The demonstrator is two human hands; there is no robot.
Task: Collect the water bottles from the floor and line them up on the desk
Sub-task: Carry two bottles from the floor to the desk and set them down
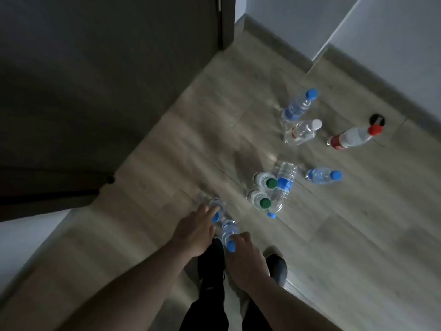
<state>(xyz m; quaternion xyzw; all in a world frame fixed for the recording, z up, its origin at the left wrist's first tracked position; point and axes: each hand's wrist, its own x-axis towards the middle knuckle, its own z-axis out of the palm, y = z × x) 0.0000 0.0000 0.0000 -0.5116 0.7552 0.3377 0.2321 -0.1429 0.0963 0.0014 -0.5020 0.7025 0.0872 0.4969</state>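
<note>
Two small clear plastic bottles with blue caps are being clasped near the caps, one per grip: left hand, right hand. Seven more are left on the wooden floor around 1 o'clock. Probably light, slick, crushable, so necks look safest.

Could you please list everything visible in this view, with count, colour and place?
Blue-capped bottles: five, clear; two at the hands, one lying by the green caps, two further right.
Green-capped bottles: two, clear, standing mid-floor.
White-capped bottle: one, clear, beside the far blue-capped one.
Red-capped bottle: one, red label, far right.
Floor: grey wood planks.
Door: one, dark, upper left.
Left hand: holds a bottle by its blue cap.
Right hand: holds a bottle by its blue cap.
Shoes: two, dark, below the hands.
</note>
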